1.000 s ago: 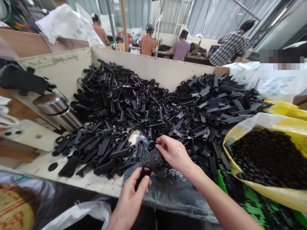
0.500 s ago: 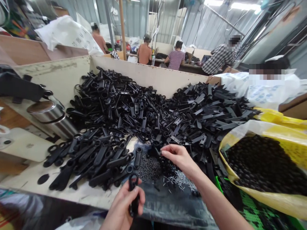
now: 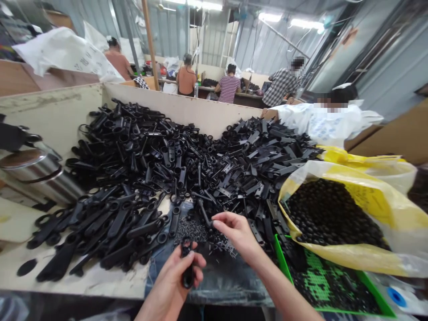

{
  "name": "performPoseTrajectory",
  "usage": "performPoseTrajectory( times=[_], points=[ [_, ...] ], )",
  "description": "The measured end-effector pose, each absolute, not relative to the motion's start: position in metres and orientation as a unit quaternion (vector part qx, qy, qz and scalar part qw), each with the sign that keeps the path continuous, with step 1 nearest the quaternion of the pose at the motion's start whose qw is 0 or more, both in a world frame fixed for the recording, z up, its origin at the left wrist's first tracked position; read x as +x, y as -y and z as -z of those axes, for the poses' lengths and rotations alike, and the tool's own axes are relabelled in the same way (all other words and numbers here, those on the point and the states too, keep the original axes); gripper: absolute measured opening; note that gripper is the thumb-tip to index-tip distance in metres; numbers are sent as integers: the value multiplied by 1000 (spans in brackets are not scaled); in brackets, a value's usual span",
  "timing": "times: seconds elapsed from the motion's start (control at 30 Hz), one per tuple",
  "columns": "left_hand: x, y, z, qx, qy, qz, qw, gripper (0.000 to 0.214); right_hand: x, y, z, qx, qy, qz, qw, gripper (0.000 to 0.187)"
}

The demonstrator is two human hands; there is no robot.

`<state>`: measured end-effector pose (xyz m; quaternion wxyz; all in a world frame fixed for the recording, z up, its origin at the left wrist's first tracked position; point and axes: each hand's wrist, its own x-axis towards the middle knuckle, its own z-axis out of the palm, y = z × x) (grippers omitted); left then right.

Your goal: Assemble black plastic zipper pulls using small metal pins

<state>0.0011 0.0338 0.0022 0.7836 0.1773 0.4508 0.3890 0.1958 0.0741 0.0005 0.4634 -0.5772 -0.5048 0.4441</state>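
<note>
My left hand (image 3: 182,272) is closed around a black plastic handle (image 3: 187,272) with a ring-shaped end, held upright over the bench's front edge. My right hand (image 3: 234,229) is pinched, its thumb and forefinger on a small black part (image 3: 210,224) whose exact shape is hard to make out. Below those fingertips lie a heap of small dark pins (image 3: 190,229) and some loose silvery pins (image 3: 225,245). Left of my left hand, several black handles (image 3: 117,223) lie in an overlapping row.
Behind my hands rise a heap of black ringed parts (image 3: 143,142) and a heap of flat black pieces (image 3: 264,147), against a board wall (image 3: 167,107). At right stand a yellow bag (image 3: 337,256) of black beads and a green tray (image 3: 284,263). A steel flask (image 3: 50,178) leans left. Other people work beyond.
The view has swung right, so the bench appears further left. My right hand has come lower and closer to my left, still pinching. My left hand keeps its hold on the handle.
</note>
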Motion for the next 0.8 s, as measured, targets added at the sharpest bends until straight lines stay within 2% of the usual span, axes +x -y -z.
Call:
performPoseTrajectory(
  times=[0.2, 0.33, 0.47, 0.57, 0.63, 0.73, 0.8],
  points=[
    [-2, -36, 1, 181, -472, -380, 775, 53, 206, -97, -16, -625, 616, -273, 395, 24],
    [-6, -37, 0, 180, -474, -369, 779, 48, 234, -129, -31, -682, 644, -144, 316, 19],
    [-7, -40, -7, 151, -434, -353, 815, 44, 236, -164, -30, -694, 675, -99, 231, 16],
    [-12, -42, -14, 119, -416, -351, 831, 39, 232, -173, -32, -688, 689, -95, 209, 6],
    [-16, -41, -16, 101, -419, -361, 827, 39, 233, -163, -39, -683, 690, -98, 219, 6],
    [-19, -37, -17, 83, -424, -381, 818, 37, 230, -122, -50, -668, 677, -122, 285, 12],
    [-16, -34, -18, 71, -419, -394, 815, 35, 216, -83, -51, -600, 640, -215, 428, 16]
  ],
)
